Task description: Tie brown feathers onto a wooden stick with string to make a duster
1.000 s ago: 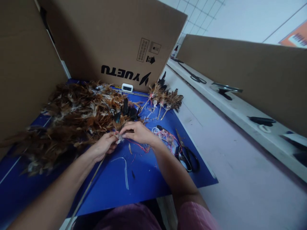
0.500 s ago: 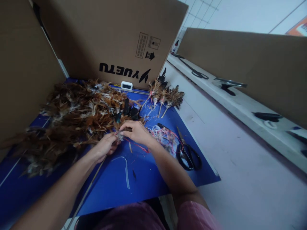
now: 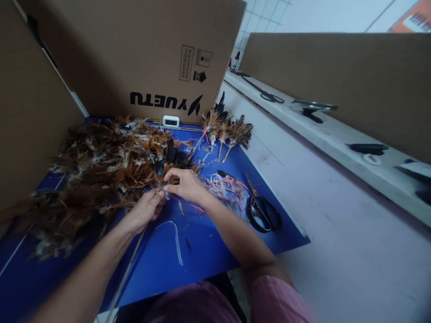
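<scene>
My left hand (image 3: 148, 207) is closed round a thin stick (image 3: 129, 265), whose lower end slants down toward the front edge of the blue mat. Pale feather bases show at its fingertips, beside a large heap of brown feathers (image 3: 111, 157). My right hand (image 3: 186, 185) meets it there, thumb and curled fingers drawn together at the same spot. What those fingertips pinch is too small to make out. Red string (image 3: 188, 202) trails out under the right hand. A clear curved strip (image 3: 177, 240) lies on the mat in front of both hands.
Black-handled scissors (image 3: 261, 211) lie at the right beside a tangle of red and white string (image 3: 227, 186). Several small feather bundles on sticks (image 3: 225, 130) rest at the back, near a white digital timer (image 3: 171, 121). Cardboard (image 3: 151, 49) walls the back; a ledge (image 3: 323, 125) holds tools.
The view has shifted slightly. My right hand's fingers have lifted and arched more over the feather bases, while my left hand keeps its hold on the stick.
</scene>
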The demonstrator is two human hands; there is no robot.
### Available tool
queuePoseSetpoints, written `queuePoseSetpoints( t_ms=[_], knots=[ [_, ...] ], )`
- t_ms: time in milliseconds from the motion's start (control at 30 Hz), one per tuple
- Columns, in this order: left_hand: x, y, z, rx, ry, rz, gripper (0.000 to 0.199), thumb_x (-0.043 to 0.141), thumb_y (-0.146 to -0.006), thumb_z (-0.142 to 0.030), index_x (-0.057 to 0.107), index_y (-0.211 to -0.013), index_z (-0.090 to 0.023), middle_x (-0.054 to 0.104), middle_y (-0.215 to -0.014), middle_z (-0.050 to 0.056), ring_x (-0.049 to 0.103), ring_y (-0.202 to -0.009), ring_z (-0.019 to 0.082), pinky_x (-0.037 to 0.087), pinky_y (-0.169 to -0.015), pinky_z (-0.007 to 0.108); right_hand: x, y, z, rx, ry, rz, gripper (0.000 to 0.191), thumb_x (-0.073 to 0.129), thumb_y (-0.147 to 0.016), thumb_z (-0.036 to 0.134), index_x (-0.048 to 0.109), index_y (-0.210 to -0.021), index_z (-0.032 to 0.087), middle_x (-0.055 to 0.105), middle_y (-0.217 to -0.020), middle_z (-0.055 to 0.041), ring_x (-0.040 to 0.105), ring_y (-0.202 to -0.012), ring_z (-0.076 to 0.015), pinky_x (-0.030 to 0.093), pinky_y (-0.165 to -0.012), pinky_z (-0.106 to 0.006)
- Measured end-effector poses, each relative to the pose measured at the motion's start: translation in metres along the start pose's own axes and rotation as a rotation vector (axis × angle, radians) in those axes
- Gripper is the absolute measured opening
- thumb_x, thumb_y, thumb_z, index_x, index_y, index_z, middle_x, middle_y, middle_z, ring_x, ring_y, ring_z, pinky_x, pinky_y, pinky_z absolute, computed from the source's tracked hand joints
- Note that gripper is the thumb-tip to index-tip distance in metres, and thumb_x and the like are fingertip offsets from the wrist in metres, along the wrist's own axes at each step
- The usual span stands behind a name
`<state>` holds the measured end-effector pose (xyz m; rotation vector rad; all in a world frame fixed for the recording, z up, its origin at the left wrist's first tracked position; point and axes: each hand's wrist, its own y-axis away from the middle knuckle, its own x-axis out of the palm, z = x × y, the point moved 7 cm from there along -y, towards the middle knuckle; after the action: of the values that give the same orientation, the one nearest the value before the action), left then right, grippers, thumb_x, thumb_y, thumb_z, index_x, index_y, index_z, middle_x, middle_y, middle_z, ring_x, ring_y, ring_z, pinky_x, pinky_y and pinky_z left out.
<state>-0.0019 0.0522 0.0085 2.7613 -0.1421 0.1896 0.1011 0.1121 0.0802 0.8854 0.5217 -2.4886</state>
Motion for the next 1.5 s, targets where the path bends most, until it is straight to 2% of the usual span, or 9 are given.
queuePoseSetpoints(
  t_ms=[333, 433, 567, 667, 833, 1100, 1300, 1400, 1500],
  knots=[
    [-0.008, 0.002, -0.009, -0.047, 0.215, 0.074, 0.032, 0.068, -0.073, -0.037, 0.043, -0.072, -0.016, 0.037, -0.061, -0.006, 0.024, -0.043, 0.001, 0.013, -0.035, 0.011, -0.102, 0.009, -0.019, -0.057, -0.156, -0.629, 0.016, 0.057, -0.078, 0.025, 0.067, -0.088, 0.017, 0.068, -0.092, -0.0028, 0.06, -0.081, -0.0128, 0.046, -0.076, -0.025],
    [-0.01, 0.002, -0.014, -0.037, 0.257, 0.092, 0.03, 0.067, -0.074, -0.033, 0.043, -0.07, -0.015, 0.037, -0.062, -0.005, 0.025, -0.043, 0.001, 0.014, -0.034, 0.011, -0.105, 0.009, -0.046, 0.073, 0.006, -0.512, 0.015, 0.056, -0.076, 0.02, 0.068, -0.084, 0.017, 0.068, -0.079, -0.0012, 0.06, -0.072, -0.013, 0.046, -0.072, -0.026],
    [-0.013, 0.002, -0.017, -0.021, 0.26, 0.081, 0.028, 0.065, -0.076, -0.031, 0.043, -0.069, -0.014, 0.037, -0.062, -0.005, 0.024, -0.043, 0.0, 0.016, -0.034, 0.01, -0.069, 0.005, -0.081, 0.282, 0.295, -0.137, 0.014, 0.057, -0.074, 0.018, 0.07, -0.078, 0.019, 0.069, -0.073, -0.0016, 0.063, -0.074, -0.0146, 0.044, -0.071, -0.024],
    [-0.015, 0.001, -0.017, -0.017, 0.25, 0.055, 0.027, 0.064, -0.077, -0.03, 0.043, -0.069, -0.014, 0.038, -0.062, -0.004, 0.026, -0.043, 0.001, 0.018, -0.034, 0.01, -0.048, 0.006, -0.093, 0.409, 0.443, -0.034, 0.016, 0.057, -0.077, 0.028, 0.07, -0.078, 0.019, 0.07, -0.081, -0.0066, 0.064, -0.083, -0.0191, 0.045, -0.075, -0.027],
    [-0.016, 0.0, -0.016, -0.024, 0.247, 0.035, 0.025, 0.063, -0.078, -0.029, 0.043, -0.069, -0.015, 0.038, -0.062, -0.004, 0.027, -0.043, 0.001, 0.018, -0.033, 0.01, -0.04, 0.005, -0.103, 0.551, 0.415, -0.089, 0.014, 0.064, -0.069, 0.028, 0.069, -0.074, 0.016, 0.07, -0.084, -0.0134, 0.064, -0.087, -0.0253, 0.045, -0.077, -0.033],
    [-0.015, -0.001, -0.014, -0.014, 0.255, 0.054, 0.029, 0.065, -0.076, -0.032, 0.043, -0.068, -0.015, 0.038, -0.061, -0.005, 0.025, -0.042, 0.001, 0.016, -0.033, 0.01, -0.066, 0.004, -0.124, 0.483, 0.127, -0.287, 0.014, 0.058, -0.069, 0.029, 0.063, -0.065, 0.016, 0.066, -0.065, -0.0011, 0.06, -0.065, -0.0134, 0.043, -0.06, -0.022],
    [-0.013, -0.003, -0.009, -0.01, 0.248, 0.062, 0.031, 0.066, -0.075, -0.034, 0.042, -0.069, -0.016, 0.039, -0.061, -0.005, 0.026, -0.042, 0.001, 0.015, -0.034, 0.011, -0.08, 0.01, -0.109, 0.447, -0.292, -0.419, 0.021, 0.059, -0.064, 0.029, 0.058, -0.078, 0.014, 0.068, -0.067, -0.0022, 0.05, -0.047, -0.007, 0.035, -0.046, -0.019],
    [-0.012, -0.003, -0.009, 0.001, 0.237, 0.063, 0.033, 0.067, -0.074, -0.036, 0.041, -0.069, -0.016, 0.039, -0.061, -0.006, 0.025, -0.042, 0.001, 0.014, -0.034, 0.011, -0.083, 0.011, -0.099, 0.396, -0.62, -0.462, 0.044, 0.068, -0.053, 0.023, 0.057, -0.095, 0.014, 0.065, -0.064, 0.0026, 0.051, -0.05, -0.0072, 0.033, -0.046, -0.018],
    [-0.01, -0.002, -0.01, 0.011, 0.228, 0.05, 0.035, 0.068, -0.072, -0.038, 0.04, -0.069, -0.017, 0.037, -0.06, -0.006, 0.024, -0.042, 0.001, 0.013, -0.035, 0.011, -0.091, 0.012, -0.087, 0.31, -0.67, -0.513, 0.039, 0.069, -0.053, 0.024, 0.062, -0.09, 0.014, 0.06, -0.059, 0.0048, 0.051, -0.05, -0.0071, 0.032, -0.047, -0.019]
  ],
)
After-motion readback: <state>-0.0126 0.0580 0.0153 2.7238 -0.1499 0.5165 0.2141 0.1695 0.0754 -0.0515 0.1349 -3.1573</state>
